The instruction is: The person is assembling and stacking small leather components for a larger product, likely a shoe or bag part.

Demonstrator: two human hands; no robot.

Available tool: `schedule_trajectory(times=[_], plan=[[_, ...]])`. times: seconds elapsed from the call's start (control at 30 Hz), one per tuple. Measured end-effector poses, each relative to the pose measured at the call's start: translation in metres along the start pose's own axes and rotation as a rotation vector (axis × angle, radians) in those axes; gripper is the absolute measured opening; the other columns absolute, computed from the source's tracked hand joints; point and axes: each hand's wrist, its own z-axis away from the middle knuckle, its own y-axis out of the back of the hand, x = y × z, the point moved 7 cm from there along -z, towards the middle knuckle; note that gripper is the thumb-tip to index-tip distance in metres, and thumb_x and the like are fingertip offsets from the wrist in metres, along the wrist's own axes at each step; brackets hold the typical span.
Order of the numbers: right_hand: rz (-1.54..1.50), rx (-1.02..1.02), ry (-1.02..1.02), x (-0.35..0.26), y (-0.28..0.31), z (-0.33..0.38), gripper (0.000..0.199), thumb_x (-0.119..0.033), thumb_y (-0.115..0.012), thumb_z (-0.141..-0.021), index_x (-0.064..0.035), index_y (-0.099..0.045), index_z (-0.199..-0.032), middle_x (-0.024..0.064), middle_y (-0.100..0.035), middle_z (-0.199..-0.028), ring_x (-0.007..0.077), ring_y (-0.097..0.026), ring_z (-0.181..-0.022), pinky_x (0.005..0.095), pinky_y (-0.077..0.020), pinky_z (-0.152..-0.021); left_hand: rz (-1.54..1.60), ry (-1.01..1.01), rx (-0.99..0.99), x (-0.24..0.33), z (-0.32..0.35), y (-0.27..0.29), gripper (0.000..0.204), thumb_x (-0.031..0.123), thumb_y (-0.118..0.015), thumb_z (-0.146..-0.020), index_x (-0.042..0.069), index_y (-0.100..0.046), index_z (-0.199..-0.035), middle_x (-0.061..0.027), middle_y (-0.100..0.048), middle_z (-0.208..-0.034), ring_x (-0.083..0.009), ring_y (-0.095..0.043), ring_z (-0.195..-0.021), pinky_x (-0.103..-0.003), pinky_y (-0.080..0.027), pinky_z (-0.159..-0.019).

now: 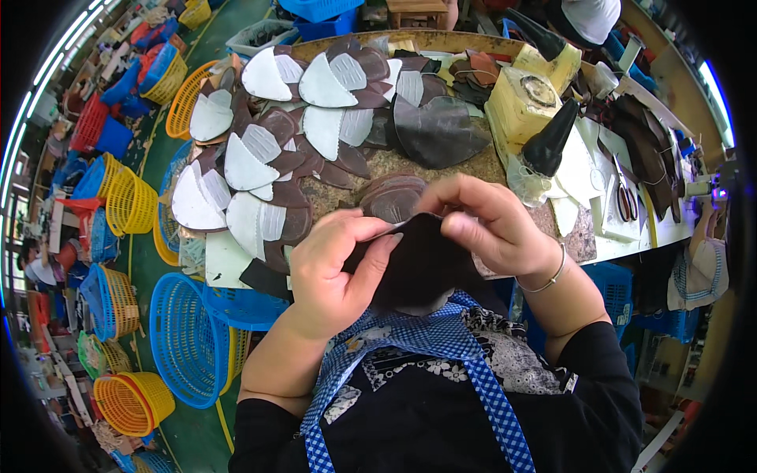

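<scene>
A dark, almost black leather piece (422, 272) hangs between my hands in front of my apron. My left hand (335, 268) pinches its upper left edge between thumb and fingers. At the upper right edge, the thumb and curled fingers of my right hand (489, 229) grip the same piece. Just beyond my fingers lies a small stack of brown leather pieces (390, 197) on the table. To the left and behind it, several brown leather pieces with white backing (256, 162) overlap. A larger dark leather piece (441, 130) lies further back.
On the right of the table (347, 201) stand a yellowish block (520, 106), a black horn-shaped tool (552, 138) and scissors (625, 197). A blue plastic basket (185, 339) stands on the green floor at left, near stacked yellow baskets (134, 402).
</scene>
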Motion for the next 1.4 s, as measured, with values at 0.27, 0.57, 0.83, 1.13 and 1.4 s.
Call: schedule_trajectory(times=[0.27,0.57,0.83,1.13,1.4], plan=[[0.418,0.285,0.242,-0.019,-0.002,-0.016,0.012,-0.001,-0.071,-0.079,-0.0014,-0.066,-0.090,0.0102,-0.065,-0.081,0.0233,-0.063,-0.070,0.0311,-0.0503,-0.061,-0.224,-0.296,0.284,0.024,0.010,0.011,0.033,0.005,-0.076,-0.076,-0.001,-0.062,-0.105,-0.0169,-0.064,-0.106,-0.0317,-0.063,-0.094,-0.038,-0.050,-0.083],[0.606,0.202,0.622,-0.052,-0.032,-0.008,0.030,0.002,-0.070,-0.070,0.0006,-0.067,-0.100,0.0128,-0.068,-0.092,0.0274,-0.065,-0.075,0.0340,-0.0531,-0.065,0.870,0.452,0.098,-0.017,0.023,-0.014,0.017,-0.004,-0.061,-0.091,-0.006,-0.066,-0.107,-0.0090,-0.070,-0.098,-0.0100,-0.064,-0.088,-0.023,-0.052,-0.079],[0.370,0.218,0.351,-0.037,-0.028,-0.007,0.032,0.005,-0.070,-0.073,0.0000,-0.069,-0.104,0.0136,-0.067,-0.094,0.0275,-0.065,-0.078,0.0342,-0.0538,-0.066,0.869,0.451,0.166,-0.021,0.026,-0.012,0.017,-0.002,-0.061,-0.091,-0.007,-0.067,-0.106,-0.0105,-0.070,-0.096,-0.0101,-0.064,-0.084,-0.023,-0.051,-0.076],[0.693,0.216,0.414,-0.046,-0.042,-0.003,0.024,0.001,-0.068,-0.069,-0.0012,-0.065,-0.092,0.0096,-0.065,-0.083,0.0233,-0.065,-0.067,0.0344,-0.0534,-0.061,0.254,0.251,0.170,-0.014,0.019,-0.004,0.014,0.002,-0.067,-0.078,-0.005,-0.066,-0.090,-0.0076,-0.066,-0.078,-0.0090,-0.060,-0.068,-0.022,-0.046,-0.061],[0.317,0.181,0.266,-0.020,-0.035,-0.009,0.003,0.000,-0.060,-0.083,0.0004,-0.061,-0.086,0.0016,-0.057,-0.066,0.0091,-0.055,-0.057,0.0265,-0.0462,-0.053,0.015,0.190,0.115,-0.012,0.008,-0.002,0.019,0.008,-0.069,-0.086,0.002,-0.054,-0.075,-0.0041,-0.049,-0.060,-0.0121,-0.044,-0.050,-0.026,-0.036,-0.047]])
